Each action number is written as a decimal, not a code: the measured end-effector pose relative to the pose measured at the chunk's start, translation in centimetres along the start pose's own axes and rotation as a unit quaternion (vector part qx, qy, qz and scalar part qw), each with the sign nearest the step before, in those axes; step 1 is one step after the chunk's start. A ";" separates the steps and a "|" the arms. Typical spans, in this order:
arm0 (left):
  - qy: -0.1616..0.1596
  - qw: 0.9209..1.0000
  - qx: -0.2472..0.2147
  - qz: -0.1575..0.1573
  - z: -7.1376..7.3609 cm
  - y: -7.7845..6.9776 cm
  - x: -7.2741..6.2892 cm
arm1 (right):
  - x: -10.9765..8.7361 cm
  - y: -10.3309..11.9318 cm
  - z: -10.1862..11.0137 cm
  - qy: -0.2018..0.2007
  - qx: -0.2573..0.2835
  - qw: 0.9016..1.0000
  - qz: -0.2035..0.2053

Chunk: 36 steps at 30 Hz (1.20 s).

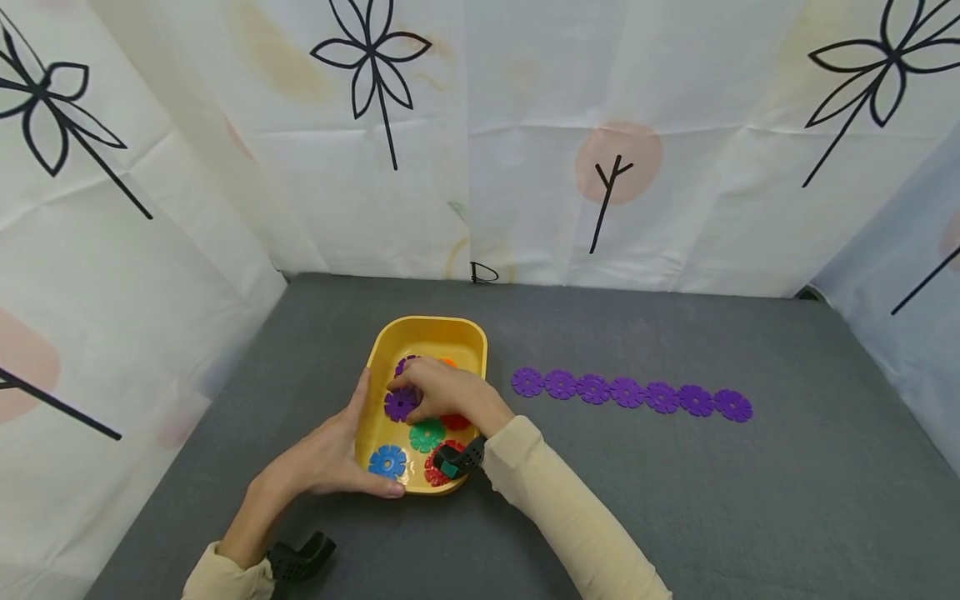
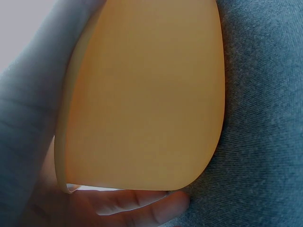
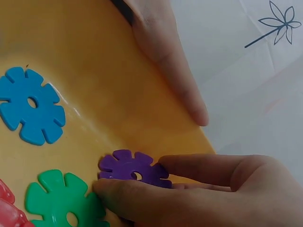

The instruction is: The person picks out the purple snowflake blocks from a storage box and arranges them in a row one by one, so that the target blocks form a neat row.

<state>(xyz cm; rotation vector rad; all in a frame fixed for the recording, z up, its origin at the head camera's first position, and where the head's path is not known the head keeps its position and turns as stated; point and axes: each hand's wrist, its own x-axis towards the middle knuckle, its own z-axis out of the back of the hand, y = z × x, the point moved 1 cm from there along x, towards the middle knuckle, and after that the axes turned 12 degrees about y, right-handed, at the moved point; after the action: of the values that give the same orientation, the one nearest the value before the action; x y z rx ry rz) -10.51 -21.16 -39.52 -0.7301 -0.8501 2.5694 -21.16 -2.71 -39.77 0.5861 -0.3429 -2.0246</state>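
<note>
My right hand [image 1: 450, 393] reaches into a yellow tray [image 1: 427, 327] and pinches a purple flower-shaped disc [image 3: 124, 164] between thumb and fingers, seen in the right wrist view. My left hand [image 1: 322, 457] holds the tray at its left side, the thumb along the near rim and the fingers up the left wall. In the left wrist view the tray's outer wall [image 2: 147, 94] fills most of the picture. A green disc [image 3: 59, 198] lies beside the right thumb. Nearer the left thumb is a blue disc [image 1: 387, 461]. Red discs [image 1: 437, 475] are partly hidden under the right wrist.
To the tray's right, several purple discs [image 1: 626, 392] form a slightly slanting row, edge to edge, on the dark grey table [image 1: 712, 500]. An orange piece [image 1: 448, 362] shows at the tray's far end. Patterned white cloth [image 1: 525, 192] hangs behind and at both sides.
</note>
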 end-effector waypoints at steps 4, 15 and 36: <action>0.001 1.000 -0.001 0.003 -0.1 0.0 -0.1 | -0.2 -0.1 -0.1 0.001 0.062 0.998 -0.013; 0.000 1.000 0.002 0.003 -0.1 0.0 0.0 | -0.7 -0.3 0.1 -0.028 0.147 0.989 -0.001; 0.000 1.000 -0.010 0.000 0.1 0.0 0.2 | -4.5 -1.1 1.1 -0.198 0.263 0.943 0.038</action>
<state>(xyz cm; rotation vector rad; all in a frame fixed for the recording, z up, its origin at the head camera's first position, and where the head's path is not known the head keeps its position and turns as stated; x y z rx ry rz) -10.71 -21.11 -39.52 -0.7362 -0.8773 2.5634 -20.66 1.73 -38.13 0.4653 -1.1557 -1.9673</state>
